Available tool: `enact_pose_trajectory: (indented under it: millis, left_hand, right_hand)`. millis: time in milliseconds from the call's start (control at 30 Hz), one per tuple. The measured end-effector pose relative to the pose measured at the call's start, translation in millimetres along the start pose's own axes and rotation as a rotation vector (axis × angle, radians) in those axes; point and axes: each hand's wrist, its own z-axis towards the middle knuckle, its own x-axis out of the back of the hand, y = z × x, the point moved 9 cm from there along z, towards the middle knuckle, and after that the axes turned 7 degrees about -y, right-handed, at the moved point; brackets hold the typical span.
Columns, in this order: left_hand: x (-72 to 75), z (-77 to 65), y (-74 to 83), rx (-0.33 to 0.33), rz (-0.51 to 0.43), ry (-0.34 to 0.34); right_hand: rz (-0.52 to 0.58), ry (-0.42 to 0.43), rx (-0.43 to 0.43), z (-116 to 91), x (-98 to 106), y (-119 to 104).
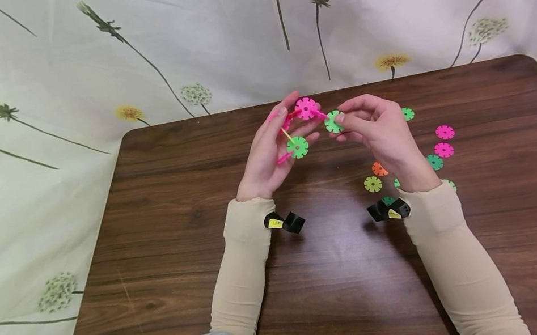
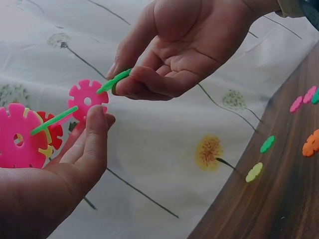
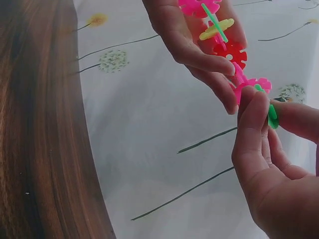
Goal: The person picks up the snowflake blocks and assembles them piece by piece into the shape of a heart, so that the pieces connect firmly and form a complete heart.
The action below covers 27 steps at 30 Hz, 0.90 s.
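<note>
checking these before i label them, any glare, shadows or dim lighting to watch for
Head view: a pale glare patch on the brown table between the forearms, and a dark shadow along the inner side of the right forearm; left wrist view: dimmer, the left hand darker than the pale backdrop; right wrist view: greyish, muted light.

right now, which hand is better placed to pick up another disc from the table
Probably the right hand: it is nearer the loose discs, though it would first have to let go of the green disc it pinches. The left hand is farther off and holds the linked discs.
</note>
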Motion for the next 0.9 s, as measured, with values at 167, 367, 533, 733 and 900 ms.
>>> enact_pose_trajectory:
  millis: [167, 367, 533, 733, 900]
  left_hand:
    - [2.9, -0.4, -1.8, 0.014, 0.008, 0.027]
    - [5.1, -0.2, -1.5, 0.01, 0.018, 0.044]
    - [4.8, 0.3, -2.4, 0.009, 0.022, 0.033]
    - [3.7, -0.2, -3.0, 0.009, 0.024, 0.021]
    - [4.7, -0.5, -5.8, 0.037, 0.018, 0.031]
  right_hand:
    - [-0.019, -0.007, -0.032, 0.8, 0.6, 2.5]
    - [-0.061, -0.015, -0.097, -0.7, 0.4, 7.1]
    - [-0.074, 0.0, -0.086, -1.2, 0.4, 6.1]
    - [-0.091, 0.014, -0.089, -2.3, 1.7, 5.3]
    - [-0.102, 0.007, -0.089, -2.4, 2.4, 3.9]
